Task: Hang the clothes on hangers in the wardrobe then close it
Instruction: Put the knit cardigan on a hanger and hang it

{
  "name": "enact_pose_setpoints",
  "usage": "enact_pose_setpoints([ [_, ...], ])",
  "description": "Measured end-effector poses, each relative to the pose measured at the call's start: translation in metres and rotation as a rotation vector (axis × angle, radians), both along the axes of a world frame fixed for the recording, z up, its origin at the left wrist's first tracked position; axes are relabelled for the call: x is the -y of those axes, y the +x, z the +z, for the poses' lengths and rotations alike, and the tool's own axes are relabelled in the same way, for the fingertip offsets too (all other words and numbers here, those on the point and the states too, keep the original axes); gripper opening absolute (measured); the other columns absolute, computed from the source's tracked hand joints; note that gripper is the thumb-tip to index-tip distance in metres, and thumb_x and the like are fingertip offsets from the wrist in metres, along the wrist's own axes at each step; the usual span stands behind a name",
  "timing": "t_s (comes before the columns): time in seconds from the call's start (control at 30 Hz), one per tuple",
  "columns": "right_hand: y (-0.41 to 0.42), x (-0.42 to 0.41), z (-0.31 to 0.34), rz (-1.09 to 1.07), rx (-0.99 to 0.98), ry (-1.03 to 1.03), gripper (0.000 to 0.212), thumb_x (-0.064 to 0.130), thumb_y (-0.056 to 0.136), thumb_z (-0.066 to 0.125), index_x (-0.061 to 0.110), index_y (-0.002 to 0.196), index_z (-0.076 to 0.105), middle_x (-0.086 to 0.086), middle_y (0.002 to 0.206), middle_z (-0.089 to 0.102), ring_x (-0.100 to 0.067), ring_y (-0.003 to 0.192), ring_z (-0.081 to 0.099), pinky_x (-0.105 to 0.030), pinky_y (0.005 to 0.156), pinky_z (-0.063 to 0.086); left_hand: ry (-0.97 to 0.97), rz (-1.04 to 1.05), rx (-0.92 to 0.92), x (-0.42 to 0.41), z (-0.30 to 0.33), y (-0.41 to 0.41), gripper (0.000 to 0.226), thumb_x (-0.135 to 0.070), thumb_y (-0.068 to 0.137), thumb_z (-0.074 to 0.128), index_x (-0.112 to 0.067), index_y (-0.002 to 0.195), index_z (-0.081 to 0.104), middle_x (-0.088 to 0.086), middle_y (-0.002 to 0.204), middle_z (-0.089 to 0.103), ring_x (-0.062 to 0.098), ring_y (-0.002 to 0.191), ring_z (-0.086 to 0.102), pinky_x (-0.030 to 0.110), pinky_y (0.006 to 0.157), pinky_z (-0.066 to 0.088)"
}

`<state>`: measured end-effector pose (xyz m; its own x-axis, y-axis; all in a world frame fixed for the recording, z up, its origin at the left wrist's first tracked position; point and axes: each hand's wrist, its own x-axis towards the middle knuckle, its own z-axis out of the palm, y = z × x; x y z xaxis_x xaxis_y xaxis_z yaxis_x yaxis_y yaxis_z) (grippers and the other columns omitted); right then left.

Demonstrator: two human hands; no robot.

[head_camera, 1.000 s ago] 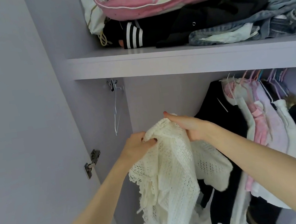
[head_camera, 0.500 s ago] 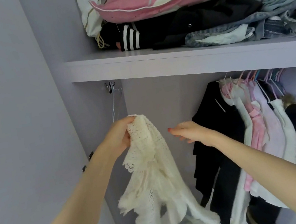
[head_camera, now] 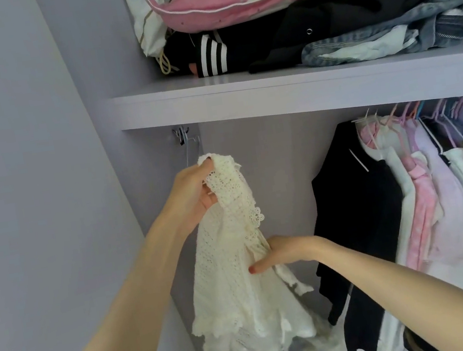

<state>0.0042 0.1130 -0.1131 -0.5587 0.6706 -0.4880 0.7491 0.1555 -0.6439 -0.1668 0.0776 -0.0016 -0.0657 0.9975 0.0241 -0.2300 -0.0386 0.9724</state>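
Most clothes (head_camera: 427, 193) were already hung on the rail at right. Left hand (head_camera: 193, 193) gripped the cream knit top (head_camera: 237, 280) by its upper edge w/ the right hand (head_camera: 285, 253) pinching mid-fabric. Not yet on a hanger (head_camera: 189, 148); wardrobe door (head_camera: 27, 177) was open.

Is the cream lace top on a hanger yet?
Cannot tell. The left hand grips the lace top at its top; a hanger is partly hidden behind.
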Motion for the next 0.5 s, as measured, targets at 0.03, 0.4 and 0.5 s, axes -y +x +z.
enact_pose_setpoints([
  [0.03, 0.002, -0.002, -0.002, 0.029, 0.111, 0.031, 0.064, 0.046, 0.083, 0.065, 0.014, 0.136, 0.048, 0.002, 0.135, 0.053, -0.016, 0.123, 0.051, -0.028, 0.108, 0.038, -0.008, 0.045, -0.017, -0.001, 0.000, -0.005, 0.024, -0.016, 0.098, 0.043, -0.003, 0.103, 0.063, 0.011, 0.103, 0.067, 0.023, 0.096, 0.065, 0.035, 0.081, 0.055],
  [0.4, 0.045, -0.019, 0.009, 0.065, 0.714, 0.208, 0.043, 0.034, 0.088, 0.053, 0.010, 0.124, 0.051, 0.000, 0.096, 0.051, -0.016, 0.087, 0.051, -0.025, 0.073, 0.045, -0.314, 0.239, -0.115, -0.008, -0.051, -0.052, 0.040, -0.019, 0.090, 0.059, -0.003, 0.125, 0.047, 0.018, 0.110, 0.063, 0.029, 0.098, 0.064, 0.036, 0.077, 0.053],
  [0.5, 0.061, -0.016, 0.004, 0.019, 0.816, 0.234, 0.044, 0.032, 0.093, 0.047, 0.008, 0.130, 0.045, 0.000, 0.093, 0.052, -0.013, 0.080, 0.052, -0.024, 0.071, 0.044, -0.290, 0.236, -0.309, -0.006, -0.060, -0.051, 0.024, 0.001, 0.085, 0.058, -0.008, 0.106, 0.051, 0.010, 0.088, 0.057, 0.020, 0.078, 0.057, 0.029, 0.065, 0.045],
])
